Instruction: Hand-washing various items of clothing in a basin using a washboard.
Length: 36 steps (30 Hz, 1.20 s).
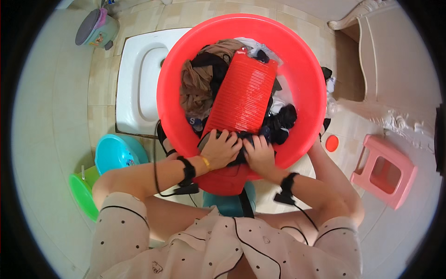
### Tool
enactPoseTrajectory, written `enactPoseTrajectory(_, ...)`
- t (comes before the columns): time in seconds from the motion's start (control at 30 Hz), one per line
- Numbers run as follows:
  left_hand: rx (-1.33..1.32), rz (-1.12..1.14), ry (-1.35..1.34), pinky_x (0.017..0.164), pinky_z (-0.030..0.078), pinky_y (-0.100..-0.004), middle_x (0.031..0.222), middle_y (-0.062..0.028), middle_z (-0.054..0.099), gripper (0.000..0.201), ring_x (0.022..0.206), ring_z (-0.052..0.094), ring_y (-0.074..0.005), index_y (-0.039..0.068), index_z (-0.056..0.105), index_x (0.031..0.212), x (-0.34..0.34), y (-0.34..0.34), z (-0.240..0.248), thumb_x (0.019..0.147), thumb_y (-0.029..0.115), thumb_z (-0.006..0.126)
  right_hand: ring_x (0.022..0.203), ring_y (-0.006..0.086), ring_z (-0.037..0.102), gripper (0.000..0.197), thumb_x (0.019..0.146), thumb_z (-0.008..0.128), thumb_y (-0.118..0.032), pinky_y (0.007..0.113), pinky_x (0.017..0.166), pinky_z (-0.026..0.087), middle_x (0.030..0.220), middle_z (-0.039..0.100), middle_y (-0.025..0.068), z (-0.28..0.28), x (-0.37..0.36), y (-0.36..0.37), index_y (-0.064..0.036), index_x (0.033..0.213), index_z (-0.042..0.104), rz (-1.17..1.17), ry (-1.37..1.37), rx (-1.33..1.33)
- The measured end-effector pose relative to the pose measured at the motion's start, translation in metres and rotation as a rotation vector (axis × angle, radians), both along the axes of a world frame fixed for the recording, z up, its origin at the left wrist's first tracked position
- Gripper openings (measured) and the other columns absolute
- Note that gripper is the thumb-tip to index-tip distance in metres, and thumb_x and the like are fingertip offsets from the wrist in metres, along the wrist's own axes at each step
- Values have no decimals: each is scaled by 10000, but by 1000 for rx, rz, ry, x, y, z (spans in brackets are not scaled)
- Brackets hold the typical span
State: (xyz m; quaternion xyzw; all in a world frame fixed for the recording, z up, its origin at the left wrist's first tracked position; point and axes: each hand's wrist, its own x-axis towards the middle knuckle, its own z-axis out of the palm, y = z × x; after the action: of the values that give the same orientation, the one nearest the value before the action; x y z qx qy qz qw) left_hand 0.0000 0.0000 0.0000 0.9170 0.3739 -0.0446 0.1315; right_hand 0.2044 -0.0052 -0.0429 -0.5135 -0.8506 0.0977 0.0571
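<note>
Gripping a dark garment (241, 139) on the red washboard (244, 95), left hand (222, 149) and right hand (259, 153) are closed.

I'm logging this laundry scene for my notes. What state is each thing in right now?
red basin: upright, holding clothes
red washboard: leaning tilted inside the basin
dark garment: bunched on the washboard's lower end, under both hands
left hand: closed grip on the garment
right hand: closed grip on the garment
brown garment: crumpled beside the washboard
pink stool: upright on the floor
</note>
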Motion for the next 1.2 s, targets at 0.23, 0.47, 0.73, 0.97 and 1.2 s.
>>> enactPoseTrajectory(0.23, 118, 236, -54, 801, 425, -473, 993, -95, 601, 332, 969, 556, -298, 121, 609, 1075, 23, 128, -21, 868, 378, 575, 786, 350, 670, 295, 990, 475, -341, 467, 629, 538, 841, 653, 164, 18, -13, 106, -61, 939, 553, -384, 20, -149)
enactPoseTrajectory(0.47, -55, 207, -422, 851, 435, -401, 967, -120, 560, 515, 957, 539, -303, 86, 581, 1265, -50, 149, -15, 867, 404, 662, 1094, 379, 592, 464, 977, 524, -382, 442, 932, 468, 1170, 611, 232, 45, 12, 82, -63, 1315, 520, -82, 479, -374)
enactPoseTrajectory(0.73, -308, 744, -82, 1002, 425, -430, 1280, -205, 534, 571, 1105, 551, -351, 290, 566, 1361, -64, 123, -96, 880, 597, 571, 1290, 442, 425, 777, 808, 583, -674, 497, 1075, 372, 1512, 306, 198, 31, -16, 121, -289, 1459, 405, -709, 14, -404)
enactPoseTrajectory(0.97, -10, 430, -143, 904, 431, -563, 1322, -131, 506, 529, 1152, 475, -426, 257, 509, 1371, -6, 15, 22, 876, 418, 600, 1174, 398, 454, 389, 815, 647, -293, 510, 884, 473, 1371, 435, 139, 61, -6, 14, -236, 1199, 639, -192, 208, -65)
enactPoseTrajectory(1.2, 22, 476, -21, 791, 471, -521, 1073, -96, 577, 266, 1016, 535, -371, 135, 624, 1021, 39, 97, -31, 937, 373, 542, 827, 354, 629, 261, 970, 489, -321, 466, 676, 552, 1000, 601, 164, -4, 4, 111, -90, 943, 609, -246, -67, -83)
